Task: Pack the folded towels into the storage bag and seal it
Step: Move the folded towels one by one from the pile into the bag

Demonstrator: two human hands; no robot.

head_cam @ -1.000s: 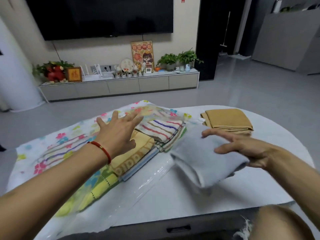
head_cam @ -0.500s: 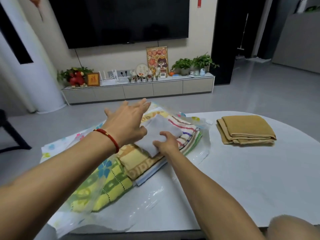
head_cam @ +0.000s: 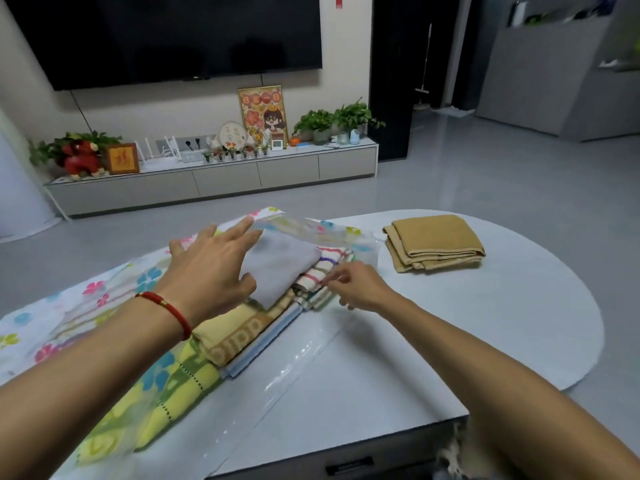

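A clear storage bag (head_cam: 304, 355) with flower print lies open on the white table (head_cam: 450, 334), with several folded towels stacked inside. A grey towel (head_cam: 280, 268) lies on top of the striped towel (head_cam: 325, 275) in the bag's mouth. My left hand (head_cam: 211, 271) is spread flat beside the grey towel, its fingertips against the raised clear flap (head_cam: 301, 226). My right hand (head_cam: 356, 287) sits at the striped towel's edge with fingers curled together; whether they pinch the film is unclear. A folded mustard towel (head_cam: 436, 240) lies apart on the table to the right.
The table's front edge with a drawer handle (head_cam: 349, 465) is near my body. Beyond the table are grey floor, a low TV cabinet (head_cam: 221, 178) with plants and ornaments, and a wall-mounted screen.
My right hand carried the grey towel from the table into the bag's mouth, laid it on the stack and let go. My left hand stayed at the flap.
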